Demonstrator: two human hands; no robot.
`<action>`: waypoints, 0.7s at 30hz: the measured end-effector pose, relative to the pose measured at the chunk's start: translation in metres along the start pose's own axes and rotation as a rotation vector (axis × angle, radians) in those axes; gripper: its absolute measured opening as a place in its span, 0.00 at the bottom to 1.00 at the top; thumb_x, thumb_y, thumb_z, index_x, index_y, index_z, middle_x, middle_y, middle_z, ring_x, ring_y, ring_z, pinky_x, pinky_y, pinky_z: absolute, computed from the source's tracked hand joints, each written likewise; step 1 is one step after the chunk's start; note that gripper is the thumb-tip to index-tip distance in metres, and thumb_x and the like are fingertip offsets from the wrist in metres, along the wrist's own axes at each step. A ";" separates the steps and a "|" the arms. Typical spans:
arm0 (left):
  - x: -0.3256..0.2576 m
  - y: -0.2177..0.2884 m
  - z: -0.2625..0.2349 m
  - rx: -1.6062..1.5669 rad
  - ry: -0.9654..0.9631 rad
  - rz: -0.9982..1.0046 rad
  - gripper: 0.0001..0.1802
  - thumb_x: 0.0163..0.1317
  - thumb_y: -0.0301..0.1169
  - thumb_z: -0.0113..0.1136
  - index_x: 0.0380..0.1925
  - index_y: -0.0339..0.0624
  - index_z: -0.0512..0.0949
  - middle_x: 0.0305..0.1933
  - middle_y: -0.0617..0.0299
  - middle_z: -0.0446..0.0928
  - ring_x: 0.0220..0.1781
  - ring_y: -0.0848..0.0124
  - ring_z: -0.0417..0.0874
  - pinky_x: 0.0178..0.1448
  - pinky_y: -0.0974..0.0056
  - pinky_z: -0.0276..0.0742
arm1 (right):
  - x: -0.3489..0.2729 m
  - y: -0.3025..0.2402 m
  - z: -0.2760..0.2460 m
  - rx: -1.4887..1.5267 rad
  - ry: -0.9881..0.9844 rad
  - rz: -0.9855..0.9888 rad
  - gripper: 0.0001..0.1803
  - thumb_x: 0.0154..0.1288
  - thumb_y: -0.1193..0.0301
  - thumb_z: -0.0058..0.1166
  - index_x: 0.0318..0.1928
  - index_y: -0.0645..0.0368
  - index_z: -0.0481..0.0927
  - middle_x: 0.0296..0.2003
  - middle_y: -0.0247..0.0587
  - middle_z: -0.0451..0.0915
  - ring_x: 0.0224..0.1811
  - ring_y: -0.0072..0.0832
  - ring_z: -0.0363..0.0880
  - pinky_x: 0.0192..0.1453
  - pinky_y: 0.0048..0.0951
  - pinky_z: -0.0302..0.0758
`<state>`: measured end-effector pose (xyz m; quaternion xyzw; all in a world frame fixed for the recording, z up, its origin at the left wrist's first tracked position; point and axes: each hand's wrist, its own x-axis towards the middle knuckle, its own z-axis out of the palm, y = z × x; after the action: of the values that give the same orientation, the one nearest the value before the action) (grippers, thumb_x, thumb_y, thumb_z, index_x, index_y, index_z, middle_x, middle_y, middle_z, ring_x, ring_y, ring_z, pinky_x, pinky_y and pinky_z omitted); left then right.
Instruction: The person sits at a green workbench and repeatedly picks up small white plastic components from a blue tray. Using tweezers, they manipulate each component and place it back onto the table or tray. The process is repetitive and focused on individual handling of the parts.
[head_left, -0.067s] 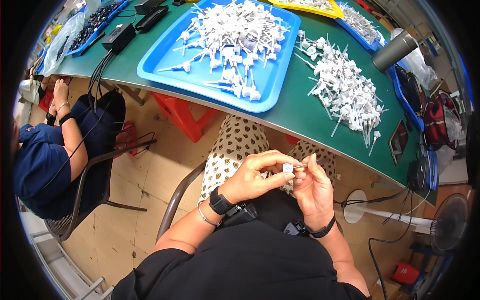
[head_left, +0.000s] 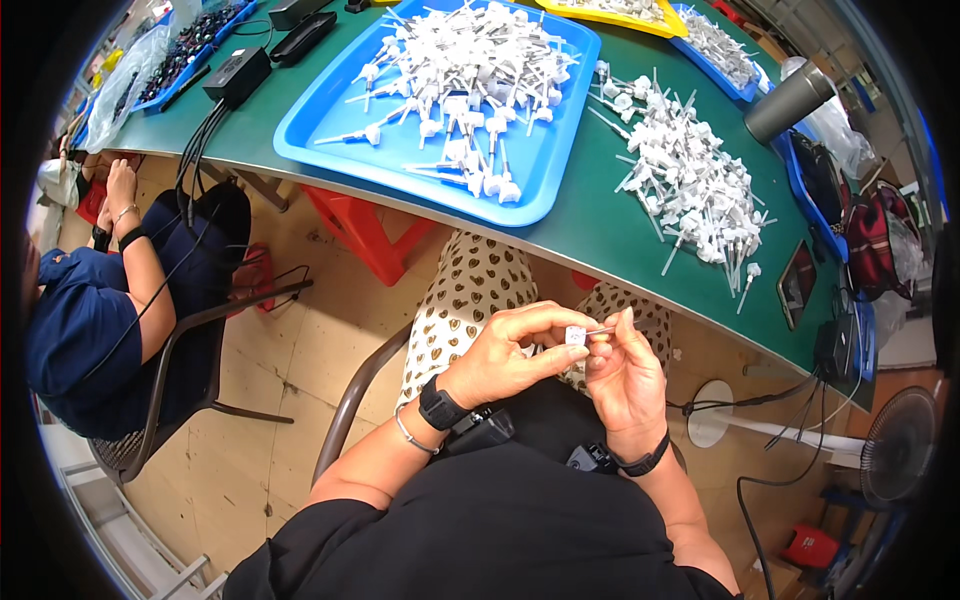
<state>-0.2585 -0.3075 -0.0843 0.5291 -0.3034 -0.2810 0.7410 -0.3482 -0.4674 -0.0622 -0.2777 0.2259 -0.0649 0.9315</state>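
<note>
Many white parts [head_left: 695,175] heaped between tray [head_left: 548,172], phone [head_left: 797,285].

Fingers [head_left: 559,358] partly hide the white piece [head_left: 576,337], its marking illegibly small. The top edge crops the yellow tray [head_left: 612,20].

A: What are the hands doing?
B: The left hand [head_left: 510,352] pinches the head of a small white piece [head_left: 576,337] between thumb and finger — the right hand [head_left: 628,390] grips its thin stem.
A: And on the green table [head_left: 590,240]?
B: A blue tray [head_left: 545,195] heaped with similar white pieces [head_left: 470,60] — and beside it, to the right, a loose pile [head_left: 700,185] of more, near a phone [head_left: 797,285].
</note>
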 end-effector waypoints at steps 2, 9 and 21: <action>-0.001 0.001 0.000 -0.015 0.039 -0.053 0.17 0.64 0.23 0.65 0.53 0.38 0.80 0.43 0.63 0.81 0.38 0.81 0.80 0.40 0.74 0.78 | -0.001 0.002 0.003 -0.033 -0.009 -0.104 0.14 0.79 0.63 0.46 0.43 0.61 0.77 0.35 0.40 0.82 0.34 0.23 0.82 0.40 0.25 0.83; 0.003 -0.001 0.000 0.104 0.150 -0.031 0.16 0.63 0.24 0.66 0.51 0.37 0.81 0.43 0.63 0.82 0.36 0.81 0.81 0.39 0.74 0.79 | -0.009 0.010 0.013 -0.485 -0.102 -0.623 0.12 0.79 0.67 0.45 0.48 0.65 0.73 0.42 0.48 0.82 0.38 0.31 0.84 0.45 0.34 0.85; 0.003 -0.001 0.001 0.287 0.144 0.133 0.15 0.61 0.23 0.67 0.48 0.34 0.81 0.42 0.59 0.82 0.36 0.75 0.84 0.40 0.70 0.80 | -0.008 0.014 0.013 -0.712 -0.139 -0.724 0.10 0.77 0.70 0.49 0.46 0.66 0.74 0.39 0.46 0.82 0.37 0.27 0.83 0.44 0.30 0.84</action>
<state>-0.2574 -0.3105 -0.0843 0.6269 -0.3206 -0.1466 0.6947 -0.3493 -0.4469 -0.0572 -0.6417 0.0610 -0.2837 0.7099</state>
